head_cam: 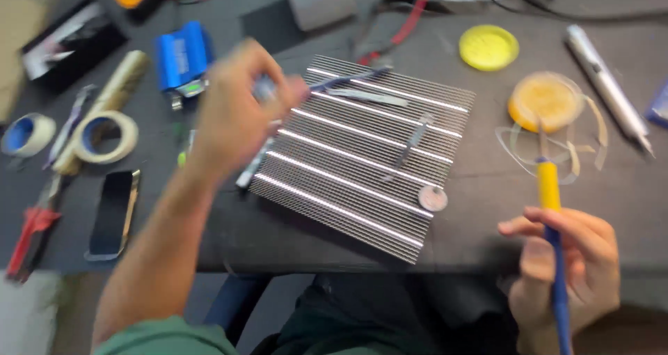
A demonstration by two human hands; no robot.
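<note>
Head view: we are pinching a thin metal strip (348, 80) in our left hand (233, 115) over the ribbed panel (362, 153); our right hand (567, 257) is gripping a yellow-blue soldering iron (551, 216) near the table's front edge.

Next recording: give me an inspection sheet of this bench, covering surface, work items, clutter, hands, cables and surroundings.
Surface: dark grey table, crowded on the left and at the back.
Work items: striped square panel lies flat with thin metal strips and a small round disc on it; yellow-and-blue iron.
Clutter: tape rolls, blue box, phone, red pliers, yellow lid, orange tin, silver pen-like tool.
Hands: left hand blurred, pinching a strip at the panel's edge; right hand has its grip on the iron.
Cables: red and black leads at the back.
Surroundings: person's lap below the table edge.
</note>
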